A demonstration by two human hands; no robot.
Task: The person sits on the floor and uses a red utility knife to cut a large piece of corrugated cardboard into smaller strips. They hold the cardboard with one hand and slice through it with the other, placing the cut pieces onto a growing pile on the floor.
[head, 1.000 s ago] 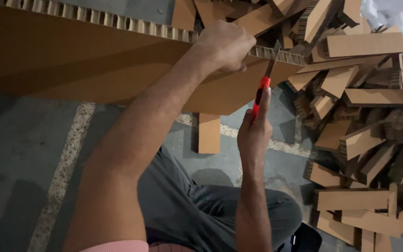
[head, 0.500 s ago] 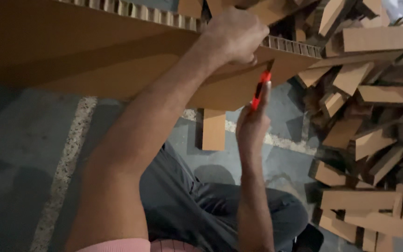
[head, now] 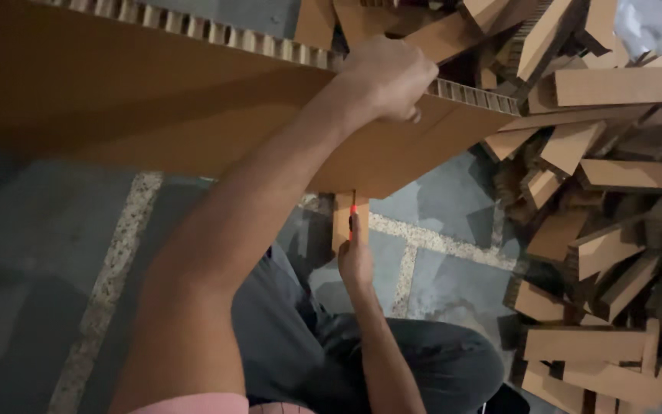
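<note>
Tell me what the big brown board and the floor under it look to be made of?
The big board looks like honeycomb cardboard: matte brown paper faces, with a row of open cells along its top edge. The loose strips piled at the right seem the same stuff. The floor looks like dull grey stone or concrete slabs with speckled joints, though the dim light leaves that open.
</note>
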